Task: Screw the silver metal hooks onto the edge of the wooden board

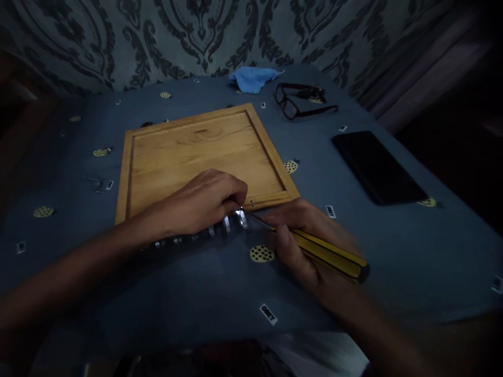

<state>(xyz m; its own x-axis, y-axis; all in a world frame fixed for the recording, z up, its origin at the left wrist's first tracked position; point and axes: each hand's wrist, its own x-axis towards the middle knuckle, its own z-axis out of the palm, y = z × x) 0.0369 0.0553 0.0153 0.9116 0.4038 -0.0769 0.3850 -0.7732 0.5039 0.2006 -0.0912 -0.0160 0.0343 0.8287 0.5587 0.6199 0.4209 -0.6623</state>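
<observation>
My left hand (204, 201) is closed around a dark metal watch (220, 230), pinching its shiny case near the front edge of a wooden tray (157, 152); the watch band trails back along my wrist. My right hand (302, 235) grips a screwdriver with a yellow and black handle (334, 256). Its thin metal tip touches the watch case beside my left fingers. Both hands rest on the blue patterned tablecloth (393, 251).
A black phone (377, 167) lies face down at the right. Black-framed glasses (301, 99) and a crumpled blue cloth (251, 78) lie at the back of the table. A patterned wall rises behind.
</observation>
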